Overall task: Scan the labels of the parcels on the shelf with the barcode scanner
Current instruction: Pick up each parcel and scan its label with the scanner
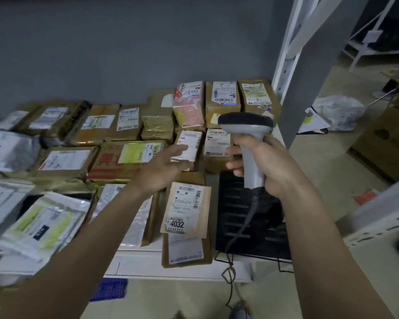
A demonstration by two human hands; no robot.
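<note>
My right hand (265,162) grips the handle of a grey barcode scanner (247,127) with a dark head, held upright over the right end of the shelf. Its cable hangs down to the floor. My left hand (164,166) reaches forward with straight fingers, the fingertips at a small brown parcel with a white label (190,143). Several brown boxes and grey mailer bags with labels cover the shelf. A flat brown envelope marked 4032 (186,208) lies just below my left hand.
A black wire tray (235,215) sits at the shelf's right front under the scanner. The white shelf upright (286,54) rises at the right. A cardboard box (385,139) and a plastic bag (339,111) lie on the floor beyond. A blue crate (111,288) shows under the shelf.
</note>
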